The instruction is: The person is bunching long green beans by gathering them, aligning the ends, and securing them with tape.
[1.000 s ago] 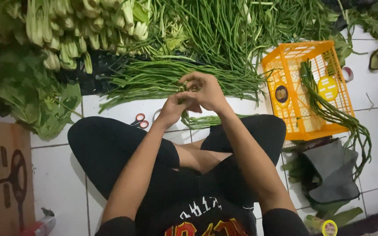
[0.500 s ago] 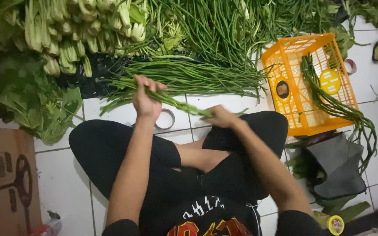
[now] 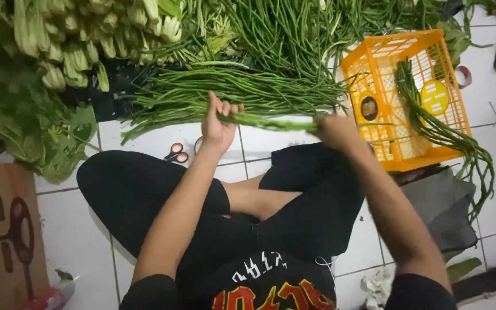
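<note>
left hand [image 3: 219, 123] clenched, right hand [image 3: 335, 131] gripping

— What's in the hands?

— A thin bundle of long beans [image 3: 271, 121], green and slender, stretched nearly level between the left hand [image 3: 219, 123] and the right hand [image 3: 335, 131].

— How is it held?

— The left hand grips one end, fingers [image 3: 229, 109] curled over the strands; the right hand closes round the other end. The middle hangs free above the lap and the white floor tiles [image 3: 162, 139].

— Straight?

— Almost; it dips slightly toward the right hand.
</note>
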